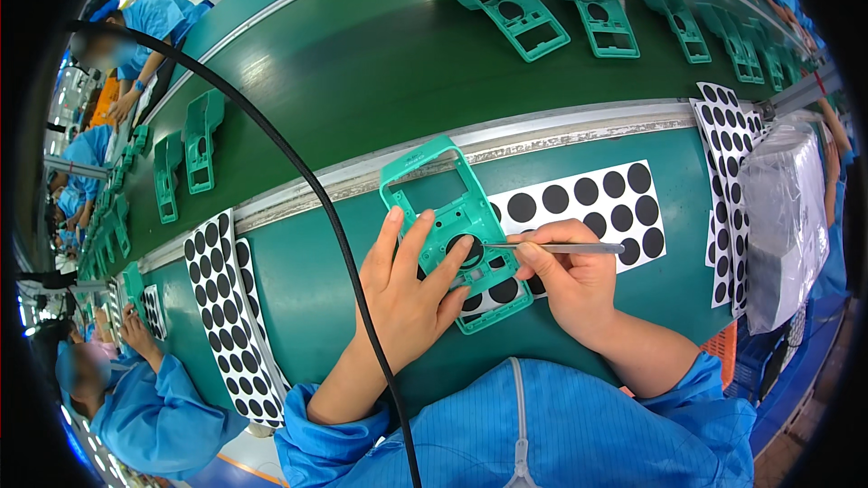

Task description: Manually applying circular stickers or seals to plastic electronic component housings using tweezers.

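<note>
A green plastic housing [438, 188] with a rectangular window lies tilted on the workbench in front of me, partly over a white sheet of black round stickers [586, 192]. My left hand [398, 280] rests on it with fingers spread; one fingertip touches a black disc [464, 253] in the housing's round recess. Metal tweezers [579, 248] are pinched in my right hand [574, 285], their tips reaching the housing beside that disc. Part of the disc is hidden under the fingertip.
Beyond the bench's metal rail runs a green conveyor belt [362, 90] carrying several green housings [520, 11]. Sticker sheets are stacked at left [221, 307] and right [723, 190], beside a clear plastic bag [785, 226]. A black cable [312, 176] crosses the view. A co-worker [163, 416] sits at left.
</note>
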The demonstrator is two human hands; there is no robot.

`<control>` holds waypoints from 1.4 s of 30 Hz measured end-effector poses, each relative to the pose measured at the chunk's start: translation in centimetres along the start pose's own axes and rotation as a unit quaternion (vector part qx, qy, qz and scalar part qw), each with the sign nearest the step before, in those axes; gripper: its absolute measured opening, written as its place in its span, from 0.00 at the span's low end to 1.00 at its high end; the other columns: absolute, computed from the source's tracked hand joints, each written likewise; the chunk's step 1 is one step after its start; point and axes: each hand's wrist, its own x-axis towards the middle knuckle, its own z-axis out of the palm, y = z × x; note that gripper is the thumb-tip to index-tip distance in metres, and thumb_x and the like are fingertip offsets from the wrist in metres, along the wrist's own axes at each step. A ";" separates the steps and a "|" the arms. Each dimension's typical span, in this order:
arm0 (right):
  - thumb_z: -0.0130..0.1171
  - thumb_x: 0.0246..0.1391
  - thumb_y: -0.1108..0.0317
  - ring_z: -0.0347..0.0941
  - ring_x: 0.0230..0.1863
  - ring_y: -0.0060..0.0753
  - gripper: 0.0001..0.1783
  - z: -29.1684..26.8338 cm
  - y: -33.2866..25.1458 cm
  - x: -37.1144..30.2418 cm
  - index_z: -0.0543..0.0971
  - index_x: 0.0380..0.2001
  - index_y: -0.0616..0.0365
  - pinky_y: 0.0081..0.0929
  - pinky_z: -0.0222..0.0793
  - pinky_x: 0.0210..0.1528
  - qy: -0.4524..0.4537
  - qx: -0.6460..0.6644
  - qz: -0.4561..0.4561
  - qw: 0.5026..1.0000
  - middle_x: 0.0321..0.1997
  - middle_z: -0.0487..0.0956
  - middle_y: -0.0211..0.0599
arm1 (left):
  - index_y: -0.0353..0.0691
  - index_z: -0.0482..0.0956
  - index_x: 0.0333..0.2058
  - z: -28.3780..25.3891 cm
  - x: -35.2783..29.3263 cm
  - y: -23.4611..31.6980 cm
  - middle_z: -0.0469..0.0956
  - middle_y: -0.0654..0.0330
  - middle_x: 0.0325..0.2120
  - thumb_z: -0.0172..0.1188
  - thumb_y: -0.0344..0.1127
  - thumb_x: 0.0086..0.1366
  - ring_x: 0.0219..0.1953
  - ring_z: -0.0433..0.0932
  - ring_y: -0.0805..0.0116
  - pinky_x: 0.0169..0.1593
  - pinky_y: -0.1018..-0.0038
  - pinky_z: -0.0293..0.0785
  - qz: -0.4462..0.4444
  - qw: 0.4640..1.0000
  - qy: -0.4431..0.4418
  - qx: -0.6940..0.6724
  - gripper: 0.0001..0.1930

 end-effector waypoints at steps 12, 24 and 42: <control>0.57 0.50 0.75 0.76 0.24 0.20 0.06 0.4 -0.4 -0.2 0.76 0.32 0.65 0.13 0.71 0.23 0.002 -0.049 -0.044 0.998 0.26 0.79 0.37 | 0.55 0.76 0.45 0.1 -0.2 0.0 0.63 0.52 0.53 0.63 0.39 0.45 0.58 0.55 0.45 0.52 0.58 0.61 -0.001 1.000 -0.004 0.023 0.24; 0.62 0.41 0.80 0.75 0.21 0.30 0.06 0.2 -1.0 0.0 0.77 0.26 0.64 0.17 0.69 0.20 -0.029 -0.240 -0.227 0.943 0.26 0.78 0.41 | 0.58 0.75 0.47 -0.2 -0.1 0.3 0.60 0.53 0.54 0.63 0.38 0.45 0.59 0.54 0.46 0.53 0.58 0.59 -0.018 0.998 -0.031 0.046 0.25; 0.61 0.36 0.82 0.78 0.30 0.38 0.08 0.4 -1.0 0.2 0.77 0.25 0.64 0.23 0.73 0.25 -0.078 -0.250 -0.290 0.920 0.29 0.79 0.41 | 0.44 0.75 0.31 1.1 -0.4 -1.1 0.67 0.53 0.45 0.71 0.39 0.37 0.55 0.60 0.41 0.48 0.58 0.67 0.035 0.996 0.071 -0.050 0.20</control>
